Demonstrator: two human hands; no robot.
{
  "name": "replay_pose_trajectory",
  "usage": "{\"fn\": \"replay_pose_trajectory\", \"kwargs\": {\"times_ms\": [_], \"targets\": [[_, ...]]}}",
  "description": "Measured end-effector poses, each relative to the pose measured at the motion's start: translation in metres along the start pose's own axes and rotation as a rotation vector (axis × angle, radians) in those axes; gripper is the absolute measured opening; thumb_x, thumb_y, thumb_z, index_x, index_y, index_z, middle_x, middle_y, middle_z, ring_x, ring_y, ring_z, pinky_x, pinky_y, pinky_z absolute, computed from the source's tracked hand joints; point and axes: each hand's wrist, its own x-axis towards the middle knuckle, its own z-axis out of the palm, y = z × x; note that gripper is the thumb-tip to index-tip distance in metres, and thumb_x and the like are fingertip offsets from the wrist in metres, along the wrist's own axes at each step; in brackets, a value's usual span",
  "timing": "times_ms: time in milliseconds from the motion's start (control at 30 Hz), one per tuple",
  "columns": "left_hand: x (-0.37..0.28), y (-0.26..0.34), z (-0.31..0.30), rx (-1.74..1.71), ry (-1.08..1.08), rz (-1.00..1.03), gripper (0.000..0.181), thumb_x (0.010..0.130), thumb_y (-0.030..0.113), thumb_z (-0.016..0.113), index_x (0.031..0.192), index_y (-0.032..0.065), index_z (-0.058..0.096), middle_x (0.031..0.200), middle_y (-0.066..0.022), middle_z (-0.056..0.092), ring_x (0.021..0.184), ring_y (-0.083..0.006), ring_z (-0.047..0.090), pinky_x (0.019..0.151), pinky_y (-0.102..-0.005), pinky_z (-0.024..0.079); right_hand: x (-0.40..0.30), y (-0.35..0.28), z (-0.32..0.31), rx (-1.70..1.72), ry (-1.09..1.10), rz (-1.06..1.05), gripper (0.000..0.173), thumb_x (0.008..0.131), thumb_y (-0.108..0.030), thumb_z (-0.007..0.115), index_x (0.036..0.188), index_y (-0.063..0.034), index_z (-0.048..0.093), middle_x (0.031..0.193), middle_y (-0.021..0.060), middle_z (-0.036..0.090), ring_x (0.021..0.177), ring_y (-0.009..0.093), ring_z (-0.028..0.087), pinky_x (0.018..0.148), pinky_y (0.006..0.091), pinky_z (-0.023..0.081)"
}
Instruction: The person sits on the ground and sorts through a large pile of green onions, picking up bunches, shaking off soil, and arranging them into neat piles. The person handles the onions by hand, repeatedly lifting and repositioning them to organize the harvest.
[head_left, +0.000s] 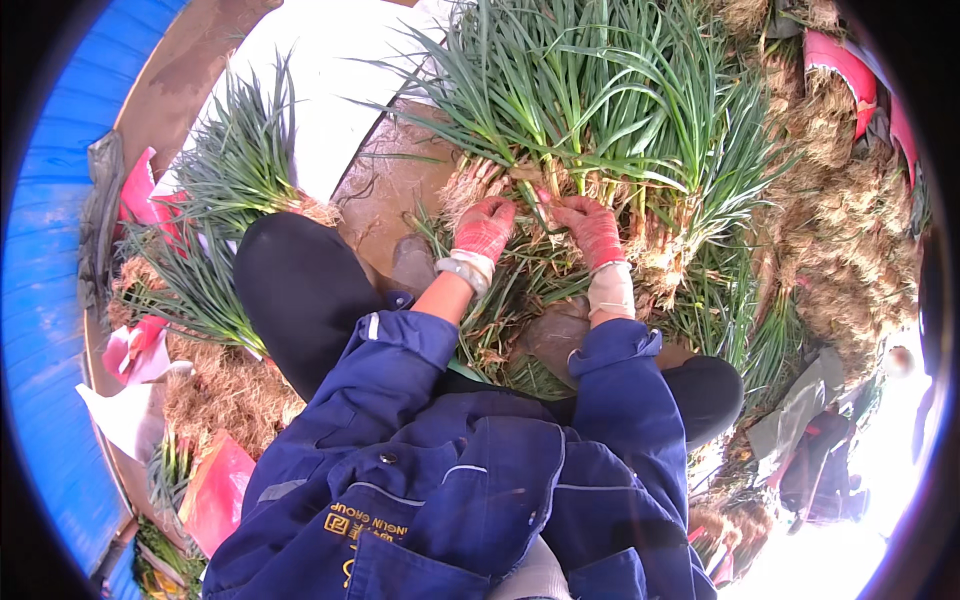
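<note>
My left hand (486, 227), in a red and white work glove, has its fingers bent beside the pale roots (466, 184) of a bunch of green plants. Whether it grips anything is hidden from above. My right hand (590, 227), gloved alike, pinches the pinkish base of a plant stem (544, 198) between thumb and fingers. Beyond both hands spreads a thick heap of long-leaved green plants (577, 82), their rooted ends towards me. Loose leaves and trimmings (517, 281) lie below my hands, between my boots.
At left, another plant bunch (240, 157) rests by my black-clad knee (300, 292). Brown fibrous roots are piled at right (840, 225) and lower left (225, 390). A white sheet (330, 67), pink wrappings (217, 484) and a blue wall (52, 300) lie around.
</note>
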Motion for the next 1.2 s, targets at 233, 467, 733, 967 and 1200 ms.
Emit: {"fn": "replay_pose_trajectory", "kwargs": {"times_ms": [233,467,733,967,1200], "targets": [[0.032,-0.031,0.009,-0.075,0.007,-0.185,0.028,0.086,0.03,0.062,0.097,0.0047,0.063,0.076,-0.0009,0.061,0.06,-0.0094,0.053,0.053,-0.0235,0.043,0.006,-0.068,0.036,-0.957,-0.06,0.164,0.06,0.068,-0.049,0.068,0.114,-0.0119,0.062,0.11,0.0145,0.064,0.104,0.031,0.06,0.089,0.0384,0.047],[0.017,0.005,0.024,-0.397,-0.154,-0.282,0.019,0.085,0.032,0.064,0.093,0.0139,0.065,0.071,0.0052,0.06,0.05,-0.0068,0.049,0.044,-0.0195,0.038,0.021,0.015,0.02,-0.217,-0.09,-0.008,0.056,0.069,-0.035,0.077,0.109,0.0004,0.061,0.093,0.0085,0.064,0.081,0.018,0.058,0.074,0.0301,0.046],[0.003,0.038,0.022,-0.269,-0.183,-0.041,0.022,0.088,0.016,0.057,0.107,0.0063,0.061,0.072,0.0014,0.06,0.056,-0.0086,0.054,0.051,-0.0218,0.044,0.009,-0.025,-0.005,0.049,-0.176,0.014,0.046,0.078,-0.022,0.072,0.117,-0.0016,0.059,0.082,0.0004,0.063,0.073,0.01,0.054,0.068,0.0239,0.042],[-0.01,0.022,0.012,0.316,0.035,0.216,0.019,0.085,0.021,0.057,0.095,0.0055,0.062,0.077,-0.009,0.063,0.065,-0.0249,0.058,0.065,-0.035,0.047,-0.036,-0.065,-0.037,-0.149,-0.097,-0.151,0.034,0.083,-0.024,0.066,0.109,-0.0017,0.063,0.069,0.003,0.061,0.061,0.012,0.056,0.057,0.0272,0.045],[-0.059,0.075,0.021,0.673,-0.029,0.425,0.038,0.09,0.042,0.051,0.094,0.0069,0.065,0.093,-0.0135,0.067,0.08,-0.0306,0.063,0.072,-0.0404,0.048,-0.057,-0.053,-0.035,-0.096,-0.006,0.11,0.023,0.087,-0.025,0.06,0.101,-0.0074,0.066,0.065,0.0032,0.061,0.057,0.013,0.056,0.054,0.0268,0.046]]}}
